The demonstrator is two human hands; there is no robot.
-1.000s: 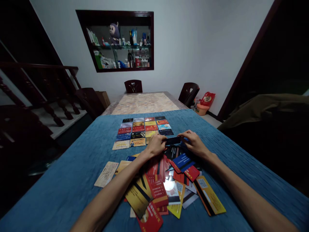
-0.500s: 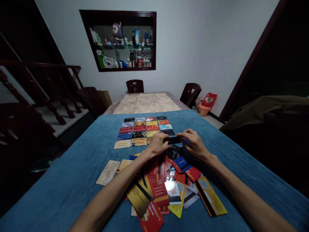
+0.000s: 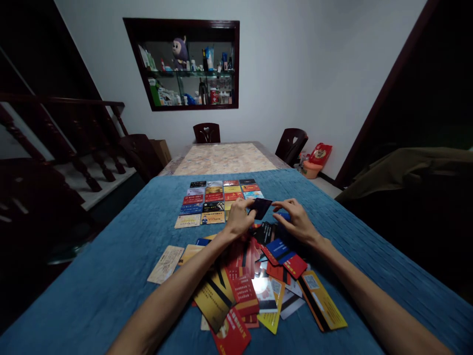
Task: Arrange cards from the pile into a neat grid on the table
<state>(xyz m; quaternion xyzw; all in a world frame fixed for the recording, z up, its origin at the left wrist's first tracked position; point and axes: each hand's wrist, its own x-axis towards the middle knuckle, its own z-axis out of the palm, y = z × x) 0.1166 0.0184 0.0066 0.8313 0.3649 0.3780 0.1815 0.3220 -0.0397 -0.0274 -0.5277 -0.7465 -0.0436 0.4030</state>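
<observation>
My left hand [image 3: 239, 217] pinches a dark plastic card [image 3: 261, 208] by its left end, holding it tilted above the table. Just right of that card, my right hand [image 3: 293, 219] has its thumb and fingers apart, with a gap between them and the card. Beneath my wrists spreads a loose pile of cards, among them a blue card [image 3: 280, 250], a gold card [image 3: 214, 296] and a yellow card [image 3: 323, 301] with a black stripe. Beyond my left hand, several cards lie in neat rows, including a red card [image 3: 192, 199]; my hand hides part of these rows.
A blue cloth [image 3: 121, 236] covers the near part of the table, and a patterned tabletop [image 3: 229, 157] shows farther back. Dark chairs [image 3: 207, 133] stand around it. A wooden railing [image 3: 62, 100] is at left; a wall niche [image 3: 181, 64] holds a plush toy and bottles.
The right hand has let go of the dark card and opened slightly. In the left hand, that card has turned from nearly edge-on to showing more of its face.
</observation>
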